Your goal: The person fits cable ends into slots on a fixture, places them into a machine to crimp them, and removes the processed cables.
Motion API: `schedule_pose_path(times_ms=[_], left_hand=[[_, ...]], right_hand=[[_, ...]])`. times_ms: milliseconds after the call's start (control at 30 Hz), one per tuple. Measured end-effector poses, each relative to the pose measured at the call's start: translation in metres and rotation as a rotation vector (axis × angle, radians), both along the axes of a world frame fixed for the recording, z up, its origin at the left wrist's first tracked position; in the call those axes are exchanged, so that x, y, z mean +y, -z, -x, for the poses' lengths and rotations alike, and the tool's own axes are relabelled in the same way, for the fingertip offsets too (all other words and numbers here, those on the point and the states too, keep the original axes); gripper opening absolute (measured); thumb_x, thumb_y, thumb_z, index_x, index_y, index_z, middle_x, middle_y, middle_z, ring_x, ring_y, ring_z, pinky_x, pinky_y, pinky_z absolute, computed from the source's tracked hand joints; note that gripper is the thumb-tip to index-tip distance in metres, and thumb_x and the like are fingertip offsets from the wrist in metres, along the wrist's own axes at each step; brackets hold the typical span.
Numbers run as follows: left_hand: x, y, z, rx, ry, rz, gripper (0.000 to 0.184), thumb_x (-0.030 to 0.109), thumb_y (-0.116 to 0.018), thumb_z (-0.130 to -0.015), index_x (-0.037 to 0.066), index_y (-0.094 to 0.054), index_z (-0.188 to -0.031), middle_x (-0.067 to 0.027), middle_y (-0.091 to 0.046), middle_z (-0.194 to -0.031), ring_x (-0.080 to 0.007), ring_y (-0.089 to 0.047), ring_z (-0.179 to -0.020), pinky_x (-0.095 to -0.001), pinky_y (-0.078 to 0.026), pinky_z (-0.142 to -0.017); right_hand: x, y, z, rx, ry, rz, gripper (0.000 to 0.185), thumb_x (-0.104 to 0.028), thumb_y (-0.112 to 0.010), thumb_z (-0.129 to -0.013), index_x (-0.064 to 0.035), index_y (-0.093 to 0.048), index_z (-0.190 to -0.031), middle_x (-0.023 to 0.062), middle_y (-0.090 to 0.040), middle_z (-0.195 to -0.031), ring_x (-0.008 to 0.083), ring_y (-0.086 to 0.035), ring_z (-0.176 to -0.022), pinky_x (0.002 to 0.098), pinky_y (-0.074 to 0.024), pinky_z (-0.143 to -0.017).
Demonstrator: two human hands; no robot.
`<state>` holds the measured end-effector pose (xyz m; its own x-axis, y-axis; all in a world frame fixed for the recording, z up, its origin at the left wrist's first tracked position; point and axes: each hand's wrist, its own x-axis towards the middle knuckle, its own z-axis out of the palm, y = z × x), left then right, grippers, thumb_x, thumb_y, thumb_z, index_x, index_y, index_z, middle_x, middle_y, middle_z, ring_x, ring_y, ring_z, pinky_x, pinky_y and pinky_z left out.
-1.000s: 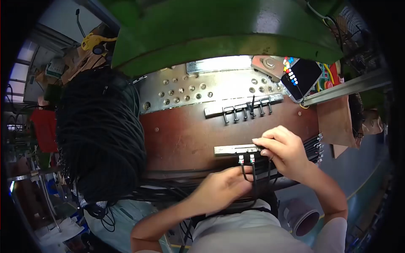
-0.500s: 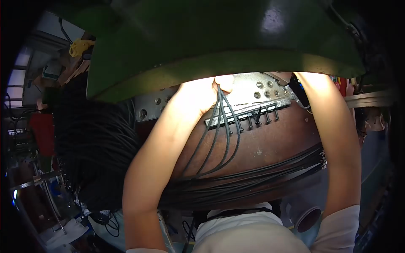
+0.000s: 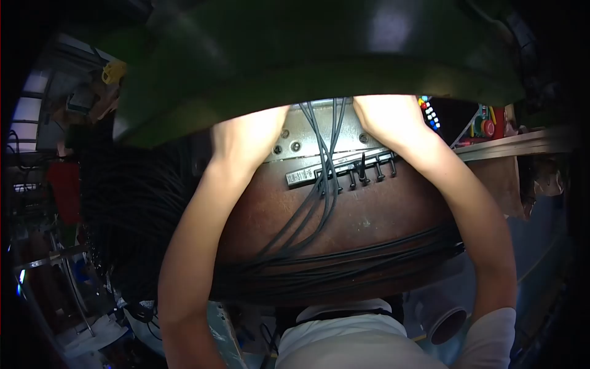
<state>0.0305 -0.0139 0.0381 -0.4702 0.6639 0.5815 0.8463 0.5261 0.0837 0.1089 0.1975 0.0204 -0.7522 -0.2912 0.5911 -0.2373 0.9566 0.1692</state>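
Observation:
Both hands reach under the lower edge of a green machine cover, which hides their fingers. My left hand is at the left, over a metal plate with bolt holes. Across from it is my right hand, near the plate's right side. Several thin black cables run up between the two hands and pass under the cover; whether the fingers grip them is hidden. Below the plate, the cables cross a light marked bar with short black plastic pieces along it.
A thick bundle of black cables hangs at the left, and more cables lie along the front of the brown worktop. At the right are a wooden ledge and a red button. A round bin stands below.
My right hand has moved left towards the cables. My left hand has shifted left, and its fingers, seen at the cables before, are now hidden. The cables now spread into two groups.

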Motion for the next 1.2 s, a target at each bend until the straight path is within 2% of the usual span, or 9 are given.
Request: schedule_pose_path(times_ms=[700, 800, 900, 967, 1033, 1067, 1133, 1167, 1200], left_hand=[[0.006, 0.045, 0.029, 0.045, 0.009, -0.121, 0.024, 0.025, -0.071, -0.078, 0.002, -0.069, -0.085, -0.0134, -0.065, -0.072, -0.0297, -0.063, -0.062, -0.0390, -0.051, -0.058], [0.005, 0.025, 0.013, -0.181, -0.056, -0.006, 0.034, 0.026, -0.068, -0.081, -0.002, -0.063, -0.100, -0.0210, -0.064, -0.092, -0.0361, -0.062, -0.082, -0.0428, -0.050, -0.075], [-0.019, -0.013, -0.028, -0.379, -0.150, 0.026, 0.051, 0.025, -0.067, -0.081, -0.004, -0.050, -0.120, -0.0243, -0.055, -0.118, -0.0387, -0.053, -0.109, -0.0425, -0.042, -0.093], [-0.076, -0.059, -0.086, -0.928, 0.146, 0.049, 0.059, 0.030, -0.064, -0.085, -0.001, -0.044, -0.131, -0.0215, -0.045, -0.134, -0.0315, -0.038, -0.128, -0.0429, -0.030, -0.105], [-0.148, -0.040, -0.134, -1.519, 0.854, 0.119, 0.059, 0.036, -0.056, -0.091, 0.000, -0.043, -0.136, -0.0170, -0.039, -0.143, -0.0284, -0.027, -0.138, -0.0411, -0.024, -0.112], [-0.168, -0.030, -0.182, -1.972, 0.786, 0.265, 0.052, 0.036, -0.051, -0.093, 0.002, -0.047, -0.133, -0.0141, -0.042, -0.142, -0.0288, -0.029, -0.137, -0.0394, -0.026, -0.112], [-0.182, 0.017, -0.241, -1.912, 0.074, 0.788, 0.038, 0.022, -0.056, -0.090, 0.002, -0.055, -0.121, -0.0192, -0.057, -0.122, -0.0337, -0.051, -0.116, -0.0388, -0.041, -0.096], [-0.189, 0.047, -0.263, -1.335, -0.103, 0.322, 0.034, 0.019, -0.058, -0.086, 0.000, -0.057, -0.114, -0.0196, -0.063, -0.105, -0.0346, -0.060, -0.097, -0.0408, -0.046, -0.084], [-0.201, 0.066, -0.265, -1.402, -0.485, 0.509, 0.034, 0.019, -0.061, -0.083, 0.002, -0.059, -0.112, -0.0179, -0.064, -0.104, -0.0339, -0.061, -0.094, -0.0420, -0.045, -0.085]], right_hand=[[0.018, 0.010, 0.012, -0.158, 0.114, 0.323, 0.030, -0.034, -0.067, -0.081, -0.0038, -0.068, -0.084, 0.0121, -0.064, -0.069, 0.0282, -0.064, -0.065, 0.0384, -0.0523, -0.063], [0.022, 0.008, 0.012, -0.260, 0.014, 0.513, 0.031, -0.031, -0.065, -0.083, -0.0004, -0.066, -0.086, 0.0122, -0.065, -0.074, 0.0275, -0.064, -0.068, 0.0382, -0.0515, -0.067], [0.016, -0.034, -0.050, -0.379, 0.080, 0.544, 0.034, -0.026, -0.062, -0.085, -0.0001, -0.061, -0.108, 0.0177, -0.062, -0.104, 0.0325, -0.058, -0.098, 0.0361, -0.0455, -0.086], [0.025, -0.055, -0.130, -0.258, 0.034, 0.539, 0.038, -0.016, -0.052, -0.091, 0.0028, -0.051, -0.124, 0.0200, -0.058, -0.118, 0.0346, -0.053, -0.115, 0.0372, -0.0390, -0.100], [0.064, -0.005, -0.253, 0.034, 0.287, 0.848, 0.040, -0.011, -0.039, -0.096, 0.0053, -0.043, -0.131, 0.0214, -0.050, -0.130, 0.0318, -0.051, -0.118, 0.0398, -0.0375, -0.103], [0.061, 0.011, -0.284, 0.038, 0.494, 0.897, 0.041, -0.012, -0.040, -0.095, 0.0037, -0.041, -0.134, 0.0208, -0.048, -0.132, 0.0316, -0.048, -0.121, 0.0405, -0.0357, -0.104], [0.061, 0.050, -0.346, -0.182, 0.918, 0.828, 0.046, -0.015, -0.043, -0.095, 0.0014, -0.037, -0.138, 0.0203, -0.043, -0.136, 0.0310, -0.042, -0.127, 0.0416, -0.0311, -0.107], [0.040, 0.074, -0.360, -0.363, 0.839, 0.754, 0.052, -0.020, -0.047, -0.093, 0.0013, -0.035, -0.139, 0.0200, -0.039, -0.139, 0.0295, -0.035, -0.131, 0.0408, -0.0265, -0.109], [0.019, 0.097, -0.373, -0.528, 0.741, 0.683, 0.058, -0.026, -0.050, -0.092, 0.0013, -0.032, -0.140, 0.0196, -0.036, -0.142, 0.0281, -0.028, -0.135, 0.0399, -0.0219, -0.111]])
